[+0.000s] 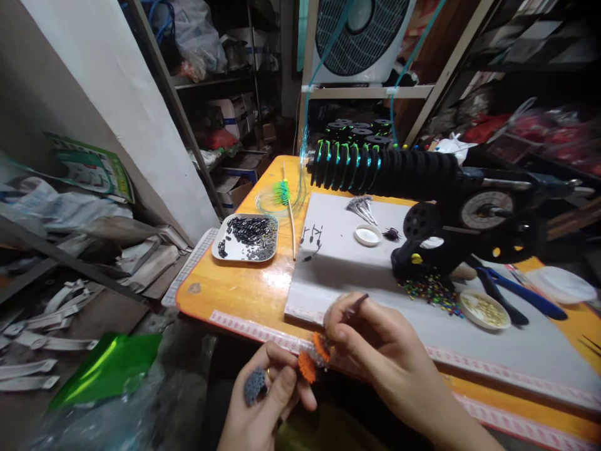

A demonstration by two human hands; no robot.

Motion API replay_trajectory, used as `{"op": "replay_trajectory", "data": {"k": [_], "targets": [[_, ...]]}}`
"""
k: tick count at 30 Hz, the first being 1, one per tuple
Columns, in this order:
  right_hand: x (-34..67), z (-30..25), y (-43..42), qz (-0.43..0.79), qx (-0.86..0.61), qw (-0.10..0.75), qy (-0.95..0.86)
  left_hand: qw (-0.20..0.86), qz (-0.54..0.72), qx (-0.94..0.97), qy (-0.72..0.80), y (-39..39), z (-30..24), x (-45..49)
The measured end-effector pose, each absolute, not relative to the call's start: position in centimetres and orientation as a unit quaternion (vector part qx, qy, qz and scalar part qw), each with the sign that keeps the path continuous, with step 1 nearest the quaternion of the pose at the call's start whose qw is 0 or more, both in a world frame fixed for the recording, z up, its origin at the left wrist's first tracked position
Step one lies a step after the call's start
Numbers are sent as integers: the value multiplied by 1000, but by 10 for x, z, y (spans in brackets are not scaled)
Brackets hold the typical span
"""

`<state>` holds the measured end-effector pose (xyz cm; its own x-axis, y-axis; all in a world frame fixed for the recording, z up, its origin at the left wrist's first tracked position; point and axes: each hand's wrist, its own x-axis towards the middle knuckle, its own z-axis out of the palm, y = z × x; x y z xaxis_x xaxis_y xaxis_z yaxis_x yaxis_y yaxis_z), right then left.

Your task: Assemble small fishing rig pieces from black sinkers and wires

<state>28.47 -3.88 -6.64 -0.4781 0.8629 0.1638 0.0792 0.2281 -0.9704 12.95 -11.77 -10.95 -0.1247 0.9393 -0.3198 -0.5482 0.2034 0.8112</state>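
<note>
My left hand point(267, 394) is closed low in front of the table, pinching a small orange bristly piece point(307, 366); a grey bristly piece point(255, 385) sits further back in the same hand. My right hand point(375, 344) is closed just right of it, pinching a thin dark stick point(357, 303) that points up and to the right. A second orange bristly piece point(322, 346) lies between the two hands, touching my right fingers. Both hands hover at the near edge of the orange table point(244, 294).
A grey mat point(342, 269) covers the table. On it are a white cap point(367, 235), loose coloured beads point(429, 291), a dish of yellow beads point(484, 309) and blue-handled pliers point(521, 294). A black spool machine point(422, 181) stands behind. A white tray of black parts point(246, 238) lies left.
</note>
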Motion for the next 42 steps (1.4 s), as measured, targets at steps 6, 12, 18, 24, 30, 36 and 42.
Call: {"op": "replay_trajectory", "data": {"k": [6, 12, 18, 24, 30, 36, 42], "targets": [[285, -64, -40, 316, -329, 413, -788, 591, 583, 233, 507, -121, -109, 128], [288, -62, -42, 241, -310, 378, -838, 522, 604, 276, 536, -121, -106, 132], [290, -57, -47, 290, -318, 368, -824, 494, 629, 282, 530, -121, -102, 135], [292, -57, -50, 315, -344, 365, -806, 473, 642, 284, 533, -120, -102, 138], [291, -57, -53, 308, -353, 382, -797, 419, 653, 343, 529, -119, -108, 135], [290, -58, -52, 256, -309, 401, -823, 415, 657, 359, 517, -120, -112, 133], [289, -60, -53, 258, -277, 409, -830, 408, 632, 403, 521, -124, -120, 129]]}}
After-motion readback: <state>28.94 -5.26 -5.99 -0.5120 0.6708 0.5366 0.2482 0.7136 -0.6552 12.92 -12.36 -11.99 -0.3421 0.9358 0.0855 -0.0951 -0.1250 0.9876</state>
